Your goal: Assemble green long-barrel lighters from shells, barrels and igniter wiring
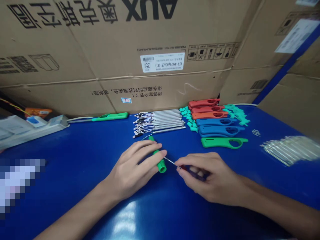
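Observation:
My left hand (140,163) is closed round a green plastic lighter handle (162,166), whose hollow end faces me. A thin white wire shows at its far end. In my right hand (212,175) is a screwdriver (172,162) with a dark handle and a thin metal shaft. The shaft points left toward the green handle, and its tip is hidden by the left fingers. Just beyond my left hand lies a row of silver metal tubes (167,120) with wires at their left ends.
Right of the tubes are small teal caps (192,124), red casings (205,103), blue casings (217,130), a green casing (222,142) and teal parts (236,113). Clear packs (290,150) lie far right. A power strip (55,126) and green lighter (112,116) sit left. A cardboard box (112,60) stands behind.

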{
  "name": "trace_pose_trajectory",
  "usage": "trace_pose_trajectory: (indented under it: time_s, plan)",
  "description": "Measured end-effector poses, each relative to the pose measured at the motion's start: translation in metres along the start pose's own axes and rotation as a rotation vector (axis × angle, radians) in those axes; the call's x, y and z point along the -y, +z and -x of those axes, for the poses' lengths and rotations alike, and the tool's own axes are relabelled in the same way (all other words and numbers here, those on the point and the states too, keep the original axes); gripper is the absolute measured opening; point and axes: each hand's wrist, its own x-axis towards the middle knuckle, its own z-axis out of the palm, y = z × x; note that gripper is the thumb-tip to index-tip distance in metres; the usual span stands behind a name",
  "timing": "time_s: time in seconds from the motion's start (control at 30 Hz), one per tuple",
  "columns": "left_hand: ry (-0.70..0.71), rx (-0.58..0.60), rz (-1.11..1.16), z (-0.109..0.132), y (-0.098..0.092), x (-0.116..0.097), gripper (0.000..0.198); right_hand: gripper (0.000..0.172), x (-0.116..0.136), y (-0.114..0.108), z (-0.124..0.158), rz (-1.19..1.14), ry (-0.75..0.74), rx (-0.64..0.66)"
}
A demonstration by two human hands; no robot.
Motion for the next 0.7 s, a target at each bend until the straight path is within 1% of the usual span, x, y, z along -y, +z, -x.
trace_pose_trajectory:
  time_s: [0.07, 0.13, 0.2, 0.3, 0.43, 0.5, 0.53, 0.6, 0.67, 0.7]
  plan:
    - [0.026, 0.026, -0.055, -0.001, 0.000, -0.003, 0.036, 0.015, 0.001, 0.004, 0.000, 0.005, 0.001, -0.003]
    - [0.043, 0.016, -0.072, -0.003, 0.001, -0.006, 0.029, 0.015, 0.002, 0.007, 0.001, 0.002, 0.016, -0.002]
    - [0.054, -0.002, -0.057, -0.004, 0.003, -0.007, 0.027, 0.014, 0.002, 0.008, 0.001, -0.020, 0.039, -0.004]
    - [0.060, -0.038, -0.002, -0.002, 0.005, -0.007, 0.035, 0.013, 0.000, 0.007, 0.002, -0.079, 0.091, 0.012]
    - [0.051, -0.113, 0.073, 0.000, 0.007, -0.006, 0.049, 0.017, -0.007, 0.000, 0.001, -0.220, 0.243, 0.106]
    - [0.044, -0.131, 0.085, 0.000, 0.008, -0.006, 0.052, 0.021, -0.010, -0.003, 0.000, -0.280, 0.304, 0.139]
    - [0.039, -0.133, 0.084, 0.000, 0.008, -0.006, 0.052, 0.022, -0.011, -0.003, 0.000, -0.283, 0.310, 0.143]
    - [0.033, -0.139, 0.071, 0.000, 0.009, -0.006, 0.051, 0.018, -0.009, -0.002, 0.000, -0.216, 0.258, 0.104]
    - [0.022, -0.133, 0.029, 0.002, 0.010, -0.007, 0.049, 0.014, -0.004, 0.004, 0.001, -0.089, 0.150, 0.016]
    - [0.018, -0.111, -0.004, 0.003, 0.011, -0.009, 0.047, 0.014, 0.000, 0.008, 0.002, -0.026, 0.097, -0.031]
